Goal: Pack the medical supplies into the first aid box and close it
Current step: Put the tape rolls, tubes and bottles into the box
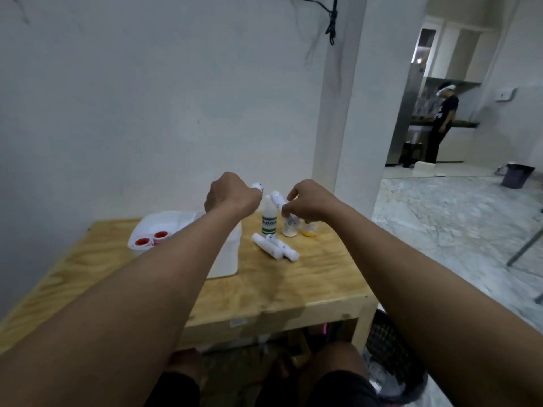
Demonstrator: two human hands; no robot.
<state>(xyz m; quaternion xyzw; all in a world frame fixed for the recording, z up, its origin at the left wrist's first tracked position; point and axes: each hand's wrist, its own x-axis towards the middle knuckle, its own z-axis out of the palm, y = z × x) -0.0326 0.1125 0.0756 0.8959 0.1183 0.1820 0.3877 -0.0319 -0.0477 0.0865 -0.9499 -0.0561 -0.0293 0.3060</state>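
A white first aid box [226,259] stands open on the wooden table [293,289], with two red-and-white tape rolls [151,238] inside. My left hand [230,193] is closed around a white bandage roll [258,187], raised above the box's right side. My right hand [308,202] pinches another white bandage roll [277,199] over the bottles. Below it stand a green-labelled bottle [269,220], a white bottle [291,226] and a yellow bottle [310,229]. Three white bandage rolls [274,246] lie on the table right of the box.
The table stands against a white wall [147,113]. A dark basket [390,362] sits on the floor at the table's right. A person [442,124] stands far off in the kitchen at the right. My knees are under the table's front edge.
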